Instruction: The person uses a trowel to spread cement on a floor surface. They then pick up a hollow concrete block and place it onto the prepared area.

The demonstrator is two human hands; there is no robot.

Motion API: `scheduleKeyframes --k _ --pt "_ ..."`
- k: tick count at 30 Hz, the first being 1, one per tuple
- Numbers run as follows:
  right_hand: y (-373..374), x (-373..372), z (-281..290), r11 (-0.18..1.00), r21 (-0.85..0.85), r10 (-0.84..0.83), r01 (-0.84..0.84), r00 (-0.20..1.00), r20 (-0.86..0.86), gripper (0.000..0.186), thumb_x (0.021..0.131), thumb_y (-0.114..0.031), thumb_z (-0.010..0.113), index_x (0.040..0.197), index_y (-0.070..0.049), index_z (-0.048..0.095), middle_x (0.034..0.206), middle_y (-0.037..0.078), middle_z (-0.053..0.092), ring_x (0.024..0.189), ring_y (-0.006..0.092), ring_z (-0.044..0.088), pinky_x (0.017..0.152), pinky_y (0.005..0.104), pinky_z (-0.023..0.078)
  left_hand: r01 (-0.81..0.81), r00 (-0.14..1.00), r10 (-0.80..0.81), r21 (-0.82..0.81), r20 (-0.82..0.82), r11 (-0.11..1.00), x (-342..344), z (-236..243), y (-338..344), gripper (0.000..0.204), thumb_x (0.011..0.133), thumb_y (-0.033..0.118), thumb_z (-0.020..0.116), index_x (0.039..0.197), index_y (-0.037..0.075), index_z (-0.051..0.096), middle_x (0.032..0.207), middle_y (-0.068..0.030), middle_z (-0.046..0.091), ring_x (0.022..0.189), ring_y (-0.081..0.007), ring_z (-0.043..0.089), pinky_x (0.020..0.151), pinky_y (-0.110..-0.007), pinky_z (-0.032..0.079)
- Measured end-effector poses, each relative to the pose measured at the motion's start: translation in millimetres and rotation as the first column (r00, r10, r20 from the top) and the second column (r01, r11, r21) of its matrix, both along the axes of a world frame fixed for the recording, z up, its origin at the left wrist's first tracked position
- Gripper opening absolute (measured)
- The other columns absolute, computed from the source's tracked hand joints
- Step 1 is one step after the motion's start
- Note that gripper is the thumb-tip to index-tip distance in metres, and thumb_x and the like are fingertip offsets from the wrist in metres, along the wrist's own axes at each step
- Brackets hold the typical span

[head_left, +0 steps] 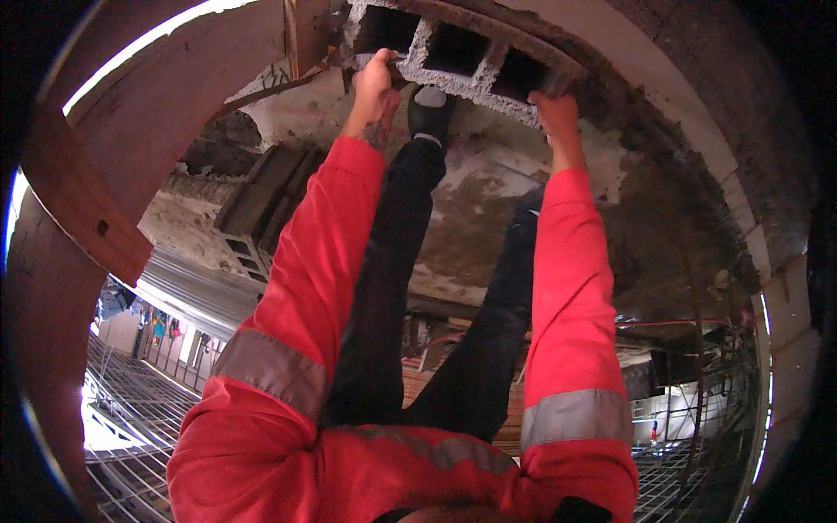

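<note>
A grey concrete block (488, 67) with three hollow cells spans the space between my outstretched arms at the top of the view. Its open cells face me. My left hand (377, 94) grips the block's left end, thumb along the lower rim. At the right end, my right hand (558, 115) has its fingers closed on the lower corner. The far side of the block and most of my fingertips are hidden. My shoe (429, 113) shows just below the block, on a stained, rough floor (488, 179). Whether the block rests on anything, I cannot tell.
More hollow blocks (266, 205) are stacked to my left. A reddish-brown board (87, 200) crosses the left side. Wire mesh (131, 427) shows at lower left, with more at lower right. A curved-looking wall (741, 131) borders the right.
</note>
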State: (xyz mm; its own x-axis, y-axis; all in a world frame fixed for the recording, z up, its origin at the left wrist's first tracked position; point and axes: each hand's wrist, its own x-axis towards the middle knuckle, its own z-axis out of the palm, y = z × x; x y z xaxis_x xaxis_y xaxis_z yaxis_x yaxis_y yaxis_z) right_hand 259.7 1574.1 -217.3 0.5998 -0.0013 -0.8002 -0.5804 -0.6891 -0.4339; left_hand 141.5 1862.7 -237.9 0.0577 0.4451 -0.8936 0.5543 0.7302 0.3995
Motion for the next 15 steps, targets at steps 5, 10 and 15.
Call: scheduleKeyframes --k 5,10,15 --pt "2 4 2 0.999 0.037 0.007 -0.007 1.0 -0.007 0.027 0.064 -0.015 0.068 0.08 0.006 0.063 0.075 0.009 0.064 0.068 0.0169 0.056 0.064 0.0317 0.043 -0.021 1.0 0.021 -0.034 0.001 0.999 6 9 -1 0.021 0.08 0.021 0.057 0.09 0.003 0.059 0.082 -0.0078 0.061 0.072 -0.0226 0.059 0.065 -0.038 0.05" --pt "5 2 9 0.992 0.11 -0.059 0.06 0.998 -0.011 0.025 0.065 -0.014 0.068 0.078 0.007 0.063 0.074 0.009 0.063 0.067 0.0162 0.055 0.063 0.032 0.043 -0.099 0.992 0.104 -0.075 0.066 0.992 12 20 -4 0.018 0.082 0.021 0.056 0.09 0.005 0.059 0.08 -0.0073 0.06 0.07 -0.0228 0.057 0.065 -0.038 0.048" --pt "1 1 -1 0.992 0.127 -0.027 0.024 0.999 0.025 0.024 0.065 -0.013 0.068 0.077 0.007 0.063 0.073 0.008 0.063 0.066 0.0155 0.054 0.063 0.032 0.042 -0.109 0.986 0.117 -0.073 0.117 0.991 12 41 -10 0.024 0.08 0.026 0.06 0.092 0.005 0.058 0.084 -0.0069 0.06 0.076 -0.0229 0.057 0.069 -0.037 0.047"
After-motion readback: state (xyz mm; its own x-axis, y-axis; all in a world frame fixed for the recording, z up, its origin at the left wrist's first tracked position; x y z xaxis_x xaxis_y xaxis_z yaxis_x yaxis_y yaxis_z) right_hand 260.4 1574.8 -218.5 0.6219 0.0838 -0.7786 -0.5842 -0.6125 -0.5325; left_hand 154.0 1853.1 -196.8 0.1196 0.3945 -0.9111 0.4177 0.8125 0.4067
